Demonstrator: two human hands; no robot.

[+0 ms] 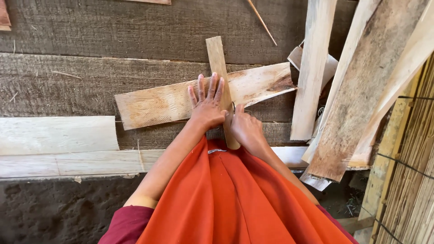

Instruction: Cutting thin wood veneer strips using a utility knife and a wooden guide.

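Note:
A pale rough board (153,105) lies slanted across dark planks. A narrow wooden strip (218,63) lies across it, running away from me. My left hand (207,105) presses flat, fingers spread, on the strip and the board where they cross. My right hand (244,126) is curled beside the strip's near end, fingers closed around something small that I cannot make out. An orange cloth (235,199) covers my lap below the hands.
Dark weathered planks (90,31) form the work surface. Pale planks (54,135) lie at the left. Several rough boards (357,99) lean at the right beside a cane wall (416,180). A thin stick (262,22) lies at the top. Dark ground (45,212) shows at bottom left.

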